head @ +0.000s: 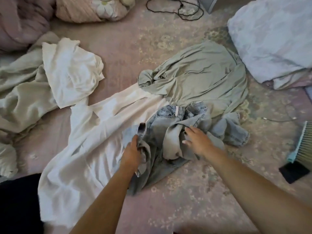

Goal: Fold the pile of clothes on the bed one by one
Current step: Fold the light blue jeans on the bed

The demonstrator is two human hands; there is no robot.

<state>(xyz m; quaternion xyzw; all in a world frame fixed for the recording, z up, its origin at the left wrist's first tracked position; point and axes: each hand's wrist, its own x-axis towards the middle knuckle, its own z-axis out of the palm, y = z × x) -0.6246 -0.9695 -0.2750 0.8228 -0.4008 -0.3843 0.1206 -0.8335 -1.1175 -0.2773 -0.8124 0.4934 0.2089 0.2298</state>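
Denim, pale blue and crumpled, lies under both hands: the jeans (pixel 170 125) sit in a heap near the middle of the bed (pixel 194 191), their waistband turned up toward the far side. The left hand (pixel 132 153) has its fingers curled round a bunched fold at the heap's left edge and grips it. The right hand (pixel 196 139) rests flat on top of the heap, fingers spread and nearly straight, pressing the cloth and holding nothing.

Beneath the jeans' left side runs a long white garment (pixel 81 149), stretched diagonally from the near left corner toward the middle. Just beyond the jeans, touching their waistband, a green top (pixel 202 78) is spread out with a twisted sleeve at its left. Further left a crumpled white shirt (pixel 70 71) lies over a pale green garment (pixel 22 92).

At the far right sits a pale blue pillow (pixel 273 38). A brush (pixel 302 146) and a dark phone (pixel 293 171) lie at the right edge, and a black cable (pixel 179 9) loops at the far side beside a pink flowered cushion (pixel 87 10).
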